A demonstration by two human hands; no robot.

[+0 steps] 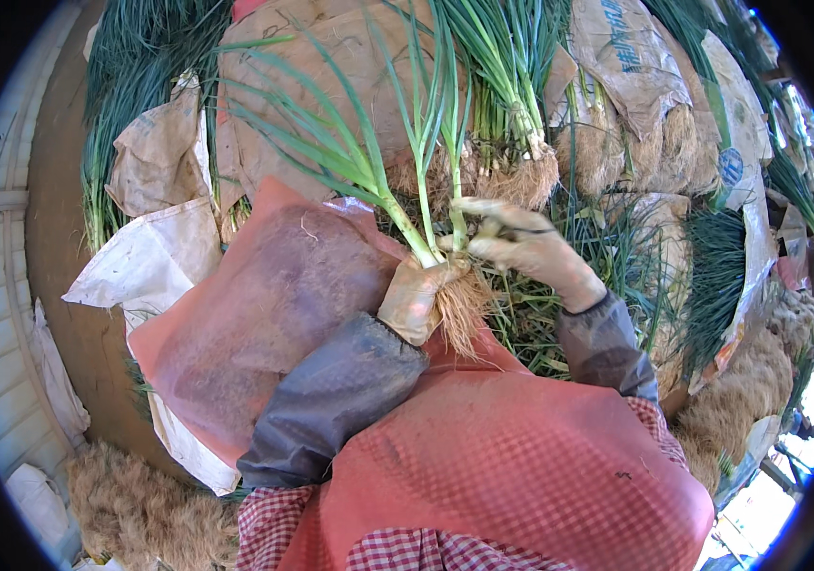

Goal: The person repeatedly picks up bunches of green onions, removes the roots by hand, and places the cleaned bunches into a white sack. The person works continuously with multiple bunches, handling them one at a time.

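My left hand (418, 296), in a dirty pale glove, grips several green onions (407, 221) low on their stems, just above the roots. Their green leaves fan upward and their pale roots (465, 314) hang over the red apron (507, 442). My right hand (528, 246), gloved and slightly blurred, is at the rightmost stem of the bunch, with thumb and fingers apart around it; whether it grips the stem I cannot tell. Dark sleeve covers are on both forearms.
Bundled green onions (521, 135) with roots lie ahead on sacking (357, 78). Loose green trimmings (528, 321) are heaped below my right hand. More onion bundles (118, 128) stand at the left, beside a white sack (157, 257). Root masses (150, 499) lie at lower left.
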